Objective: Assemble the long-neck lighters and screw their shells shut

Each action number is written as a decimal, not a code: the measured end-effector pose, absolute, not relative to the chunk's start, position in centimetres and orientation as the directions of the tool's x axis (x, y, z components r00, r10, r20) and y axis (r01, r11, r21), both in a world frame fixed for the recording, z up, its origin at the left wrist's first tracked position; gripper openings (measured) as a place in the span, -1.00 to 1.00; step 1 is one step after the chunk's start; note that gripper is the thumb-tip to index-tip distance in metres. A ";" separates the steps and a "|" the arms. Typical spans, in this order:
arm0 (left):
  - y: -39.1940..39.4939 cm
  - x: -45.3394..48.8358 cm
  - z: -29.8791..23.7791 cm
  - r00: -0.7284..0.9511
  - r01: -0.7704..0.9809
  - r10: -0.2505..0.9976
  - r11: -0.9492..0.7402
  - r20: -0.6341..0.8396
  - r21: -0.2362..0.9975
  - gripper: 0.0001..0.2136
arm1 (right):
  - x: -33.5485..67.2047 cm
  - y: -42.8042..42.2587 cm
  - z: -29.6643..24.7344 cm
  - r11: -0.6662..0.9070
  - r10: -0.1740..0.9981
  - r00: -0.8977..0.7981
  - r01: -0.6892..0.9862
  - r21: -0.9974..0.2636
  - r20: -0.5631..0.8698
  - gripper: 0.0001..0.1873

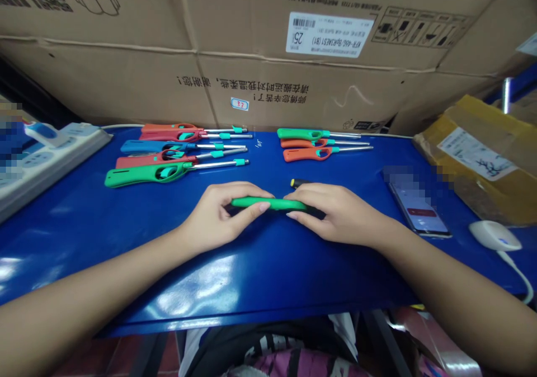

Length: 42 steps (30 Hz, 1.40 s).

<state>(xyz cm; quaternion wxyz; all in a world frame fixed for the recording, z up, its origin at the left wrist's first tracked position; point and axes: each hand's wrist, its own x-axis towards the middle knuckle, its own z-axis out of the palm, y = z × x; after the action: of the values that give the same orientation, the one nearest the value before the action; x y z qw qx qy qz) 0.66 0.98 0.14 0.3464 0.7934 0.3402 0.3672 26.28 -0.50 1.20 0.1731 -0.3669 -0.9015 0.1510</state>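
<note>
A green lighter handle (277, 204), seen edge-on, is held level above the blue table between both hands. My left hand (224, 212) is closed on its left end, thumb in front and fingers behind. At the other end, my right hand (338, 212) pinches it the same way. No metal tube shows on this piece; the hands cover its ends. Just behind my right fingers lies a black object with a yellow tip (292, 183), mostly hidden. Beyond my left hand, several long-necked lighters, with a green lighter (145, 175) nearest, lie in a row.
Three more lighters, an orange one (304, 153) in front, lie at the back right. A cardboard box (251, 30) walls off the rear. A power strip (54, 153) stands left; a phone (419, 209), a white corded device (495, 235) and a yellow-taped package (465, 114) lie right.
</note>
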 end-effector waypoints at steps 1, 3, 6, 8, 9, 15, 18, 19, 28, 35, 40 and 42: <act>1.2 0.6 0.2 0.441 0.279 0.832 -0.485 0.337 0.829 -0.88 | 26.5 -0.4 1.4 0.682 0.723 -0.660 0.634 -0.365 0.205 -0.72; 1.7 0.3 0.3 0.296 0.219 0.902 -0.384 0.314 0.897 -0.91 | 27.1 -0.2 1.7 0.669 0.742 -0.635 0.683 -0.294 0.214 -0.67; 2.7 0.0 0.1 0.121 -0.011 0.956 -0.268 0.268 0.963 -0.85 | 27.8 0.3 2.1 0.626 0.779 -0.587 0.747 -0.225 0.220 -0.70; 3.3 -0.1 0.0 0.030 -0.138 0.975 -0.213 0.219 0.967 -0.84 | 28.0 0.4 2.2 0.596 0.801 -0.550 0.770 -0.230 0.234 -0.72; 3.5 -0.1 0.0 -0.019 -0.179 0.981 -0.193 0.192 0.965 -0.84 | 28.0 0.4 2.2 0.573 0.817 -0.521 0.782 -0.245 0.246 -0.71; 4.2 -0.2 0.4 -0.181 -0.250 0.975 -0.173 0.129 0.953 -0.81 | 28.1 0.4 2.3 0.507 0.854 -0.444 0.829 -0.235 0.272 -0.80; 4.0 -0.2 0.2 -0.104 -0.222 0.985 -0.155 0.134 0.963 -0.83 | 28.1 0.3 2.1 0.581 0.796 -0.520 0.800 -0.151 0.308 -0.82; 3.8 -0.1 0.1 -0.056 -0.201 0.990 -0.135 0.126 0.970 -0.84 | 28.0 0.3 2.0 0.605 0.776 -0.543 0.784 -0.136 0.320 -0.81; 2.7 -0.1 -0.3 0.294 0.084 0.954 0.035 -0.058 0.996 -0.76 | 27.1 0.1 0.7 0.713 0.671 -0.636 0.695 -0.095 0.382 -0.77; 2.4 0.5 0.0 0.274 0.049 0.937 0.210 -0.215 0.977 -0.67 | 27.0 0.3 -0.1 0.758 0.613 -0.623 0.637 -0.139 0.486 -0.83; 2.0 0.7 0.0 0.289 -0.017 0.916 0.296 -0.279 0.955 -0.66 | 26.7 0.1 -0.1 0.766 0.586 -0.619 0.633 -0.110 0.522 -0.84; 1.9 0.8 -0.1 0.286 -0.022 0.921 0.284 -0.266 0.959 -0.67 | 26.7 0.1 0.0 0.774 0.573 -0.631 0.626 -0.093 0.523 -0.83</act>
<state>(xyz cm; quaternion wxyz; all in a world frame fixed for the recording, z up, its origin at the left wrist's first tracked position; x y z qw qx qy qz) 0.77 1.88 -0.12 0.6463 0.4746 0.4734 0.3646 26.75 0.10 -0.02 0.2720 -0.3324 -0.9018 -0.0485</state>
